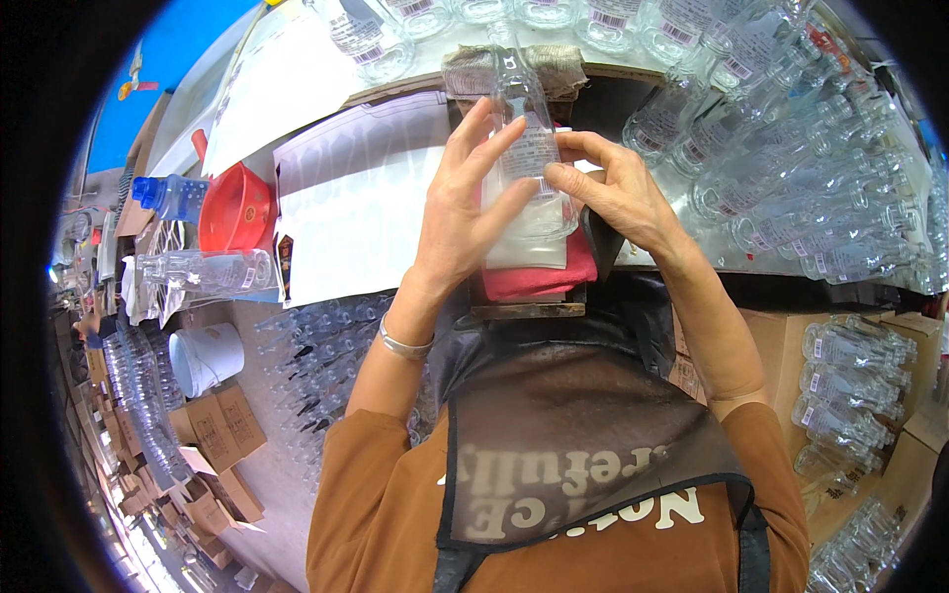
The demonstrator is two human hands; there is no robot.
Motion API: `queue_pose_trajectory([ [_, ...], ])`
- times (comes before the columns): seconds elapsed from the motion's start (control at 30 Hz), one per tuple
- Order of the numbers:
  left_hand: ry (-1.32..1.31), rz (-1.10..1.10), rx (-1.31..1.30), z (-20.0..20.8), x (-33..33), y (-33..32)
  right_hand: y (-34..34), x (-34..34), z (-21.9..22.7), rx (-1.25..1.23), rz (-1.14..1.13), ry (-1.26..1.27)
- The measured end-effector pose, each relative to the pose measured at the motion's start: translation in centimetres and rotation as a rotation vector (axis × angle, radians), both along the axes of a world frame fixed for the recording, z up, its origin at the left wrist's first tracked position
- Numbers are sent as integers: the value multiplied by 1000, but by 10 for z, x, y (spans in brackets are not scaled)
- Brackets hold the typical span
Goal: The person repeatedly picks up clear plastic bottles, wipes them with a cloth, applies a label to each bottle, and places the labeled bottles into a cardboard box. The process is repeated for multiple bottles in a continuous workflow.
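A clear glass bottle [544, 219] with a printed clear label [527, 156] lies on a padded rest, its neck on a rolled grey cloth [465, 71] and its base toward me. Beneath its base are a white pad and a red cloth [534, 284]. My left hand [457, 203] hovers along the bottle's left side, fingers spread and partly over the label. At the right side, my right hand [633, 195] grips the bottle by the label's edge, thumb and forefinger against it. Left of the rest lies a sheet of clear labels on white backing [361, 212].
Many labelled bottles [791, 188] crowd the table at right; more stand along its far edge. At left are a red plastic scoop [235, 212], a blue-capped bottle [178, 198] and a lying glass bottle [203, 272]. A white bucket [206, 358] and floor bottles sit below; boxed bottles [855, 381] stand right.
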State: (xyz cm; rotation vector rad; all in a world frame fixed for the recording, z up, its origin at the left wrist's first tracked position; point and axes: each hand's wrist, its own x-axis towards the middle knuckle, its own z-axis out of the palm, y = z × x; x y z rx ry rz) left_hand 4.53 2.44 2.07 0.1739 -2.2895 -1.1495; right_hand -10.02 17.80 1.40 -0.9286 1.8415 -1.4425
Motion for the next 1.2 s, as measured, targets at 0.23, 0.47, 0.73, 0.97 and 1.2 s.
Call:
queue_pose_trajectory([
  [0.23,-5,4,-16,-1,-1,-1,1,0,0,-10,6,-2],
  [0.47,-4,8,6,-1,0,1,14,-8,-8,-154,-126,-546],
  [0.73,11,7,-9,-1,-1,2,36,-5,-30,-374,-283,-794],
  [0.97,-25,9,6,0,-1,2,23,1,18,-253,-101,-134],
  [1.2,-11,6,23,0,-1,4,-8,-25,49,-241,-56,552],
])
